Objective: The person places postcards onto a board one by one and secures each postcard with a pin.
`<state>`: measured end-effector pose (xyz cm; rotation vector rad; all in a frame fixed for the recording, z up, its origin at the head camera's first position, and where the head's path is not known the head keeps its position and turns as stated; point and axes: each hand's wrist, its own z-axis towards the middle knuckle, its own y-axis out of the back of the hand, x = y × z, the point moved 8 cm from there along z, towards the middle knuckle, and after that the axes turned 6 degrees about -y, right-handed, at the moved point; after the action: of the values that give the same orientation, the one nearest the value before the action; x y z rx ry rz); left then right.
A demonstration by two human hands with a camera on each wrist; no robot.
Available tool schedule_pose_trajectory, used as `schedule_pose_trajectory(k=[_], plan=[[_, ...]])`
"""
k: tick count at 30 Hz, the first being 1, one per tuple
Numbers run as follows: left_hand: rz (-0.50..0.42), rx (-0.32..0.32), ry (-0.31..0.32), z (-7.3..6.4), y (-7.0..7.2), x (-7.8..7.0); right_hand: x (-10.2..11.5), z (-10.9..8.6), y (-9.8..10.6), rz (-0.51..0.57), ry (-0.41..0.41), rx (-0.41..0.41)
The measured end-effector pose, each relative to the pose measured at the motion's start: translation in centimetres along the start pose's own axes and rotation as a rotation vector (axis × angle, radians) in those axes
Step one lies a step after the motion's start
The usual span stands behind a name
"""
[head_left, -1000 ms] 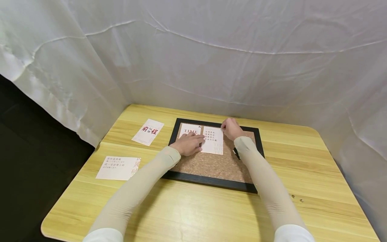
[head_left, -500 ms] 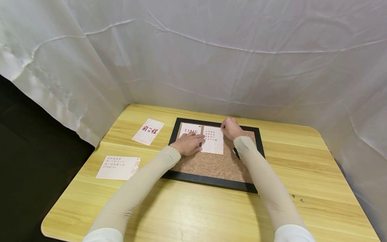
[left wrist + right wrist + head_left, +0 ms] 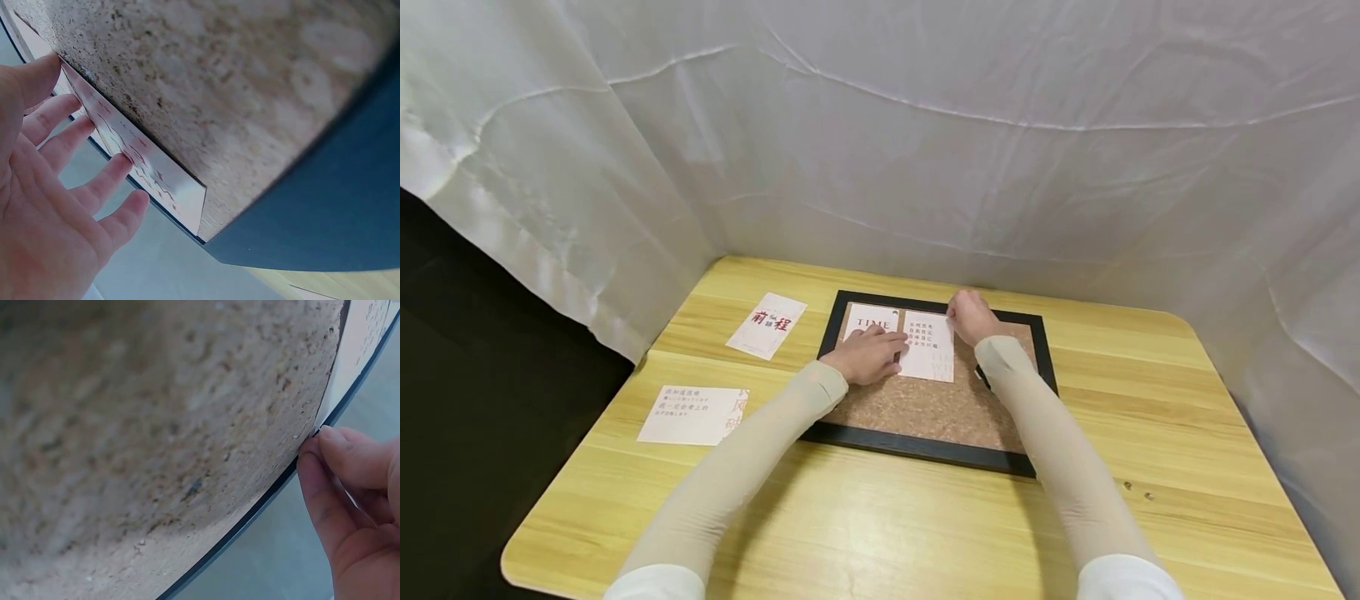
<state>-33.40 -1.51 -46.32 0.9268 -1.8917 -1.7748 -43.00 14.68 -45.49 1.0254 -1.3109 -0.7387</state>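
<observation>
A black-framed cork board (image 3: 925, 417) lies on the table, bearing two white cards side by side. My left hand (image 3: 868, 357) rests across them with fingers extended, touching the "TIME" card (image 3: 874, 316) and the left edge of the card with dark lettering (image 3: 927, 367). A small dark push pin (image 3: 895, 312) sits at the "TIME" card's top right corner. At the lettered card's top right corner, my right hand (image 3: 973, 318) pinches a tiny push pin (image 3: 316, 432) between thumb and index finger. The fingertips hide most of that pin.
Two more cards lie left of the board: one with red characters (image 3: 767, 326), one with grey text (image 3: 692, 415). Two tiny pins (image 3: 1127, 485) lie at the table's right. A small black object (image 3: 982, 377) shows partly beside the right sleeve. White curtain (image 3: 925, 167) hangs behind.
My right wrist has shifted very slightly while its fingers stay at the card's corner. The left hand and the cards have kept their places.
</observation>
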Motion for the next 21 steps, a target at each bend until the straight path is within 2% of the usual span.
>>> schedule_pose_trajectory(k=[10,21], plan=[[-0.012,0.006,-0.007,-0.10,-0.16,0.09,0.39,-0.03,-0.31,-0.040,-0.063,0.046],[-0.006,-0.003,0.004,0.22,-0.49,0.41,0.43,0.44,-0.71,-0.108,-0.082,0.090]])
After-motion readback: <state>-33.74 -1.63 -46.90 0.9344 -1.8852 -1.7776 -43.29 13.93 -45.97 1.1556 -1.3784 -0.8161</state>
